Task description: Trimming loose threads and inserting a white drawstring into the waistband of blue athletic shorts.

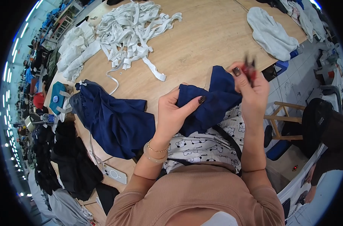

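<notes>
A piece of navy blue cloth (207, 109) is held up in front of my body. My left hand (175, 111) grips its left side, thumb on top and the other fingers partly behind. My right hand (250, 83) is closed at the cloth's upper right edge, where thumb and fingers meet the fabric. In that same hand are red thread snips (249, 69) with dark tips pointing up, smeared by motion. Another navy garment (113, 118), gathered at one end, lies on the table left of my left hand.
On the wooden table (201, 34) lie a heap of white strips (130, 30), white fabric (77, 49) and a pale cloth (271, 34). A teal pouch (58, 98), black garments (73, 158) and a phone (115, 174) are at the left. To the right stands a wooden stool (282, 118); a person sits nearby.
</notes>
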`<state>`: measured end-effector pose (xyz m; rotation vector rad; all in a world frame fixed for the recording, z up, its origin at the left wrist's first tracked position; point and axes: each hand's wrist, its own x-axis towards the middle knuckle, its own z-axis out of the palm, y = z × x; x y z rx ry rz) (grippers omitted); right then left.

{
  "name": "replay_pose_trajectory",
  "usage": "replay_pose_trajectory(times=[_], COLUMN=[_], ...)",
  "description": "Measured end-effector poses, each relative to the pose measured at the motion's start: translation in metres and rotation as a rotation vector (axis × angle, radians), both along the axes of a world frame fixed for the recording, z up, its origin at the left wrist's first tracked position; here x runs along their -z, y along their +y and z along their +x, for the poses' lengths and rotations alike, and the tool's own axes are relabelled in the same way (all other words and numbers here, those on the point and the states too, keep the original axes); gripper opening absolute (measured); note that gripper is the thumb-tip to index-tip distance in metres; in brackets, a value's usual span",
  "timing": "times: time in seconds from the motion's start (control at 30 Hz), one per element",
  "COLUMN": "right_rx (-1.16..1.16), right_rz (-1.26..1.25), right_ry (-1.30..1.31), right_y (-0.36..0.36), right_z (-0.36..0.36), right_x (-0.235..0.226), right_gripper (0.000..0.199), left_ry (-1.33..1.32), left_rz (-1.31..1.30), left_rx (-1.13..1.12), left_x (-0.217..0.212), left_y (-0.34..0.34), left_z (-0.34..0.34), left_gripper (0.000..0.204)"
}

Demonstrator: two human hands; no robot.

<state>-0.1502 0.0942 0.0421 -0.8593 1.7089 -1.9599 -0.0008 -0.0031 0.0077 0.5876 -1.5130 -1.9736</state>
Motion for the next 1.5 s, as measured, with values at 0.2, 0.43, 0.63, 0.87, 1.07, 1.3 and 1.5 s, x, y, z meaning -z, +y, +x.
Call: replay_pose_trajectory(times=[0.2, 0.43, 0.63, 0.87, 1.07, 1.3, 1.5], right_rx=[-0.223, -0.194, 0.076, 0.141, -0.435, -0.377, -0.395], right_rz=[0.044, 0.127, 0.178, 0.195, 0.18, 0.108, 0.136], right_ry=[-0.023, 0.711, 0.955, 0.4, 0.223, 0.003, -0.007], right_y=[-0.007, -0.012, -0.027, -0.023, -0.008, -0.009, -0.007], right_z=[0.015, 0.009, -0.023, -0.057, -0.012, -0.006, -0.001], right_x=[0.007, 0.001, 0.016, 0.042, 0.022, 0.022, 0.023], right_gripper=[0.014, 0.016, 0.018, 0.016, 0.006, 0.013, 0.015], left_ry=[-0.041, -0.052, -0.054, -0.039, -0.017, 0.014, 0.118], left_rz=[-0.069, -0.092, -0.076, -0.05, -0.272, -0.386, -0.391], left_rx=[-0.015, -0.013, -0.012, 0.001, -0.047, -0.001, -0.054], left_x=[-0.002, -0.002, -0.003, -0.001, 0.005, 0.009, 0.004], left_y=[0.0, 0.001, 0.003, -0.001, -0.008, -0.01, -0.003], left_z=[-0.001, -0.003, -0.002, -0.003, -0.004, -0.008, -0.009], left_gripper=[0.008, 0.008, 0.008, 0.008, 0.012, 0.02, 0.018])
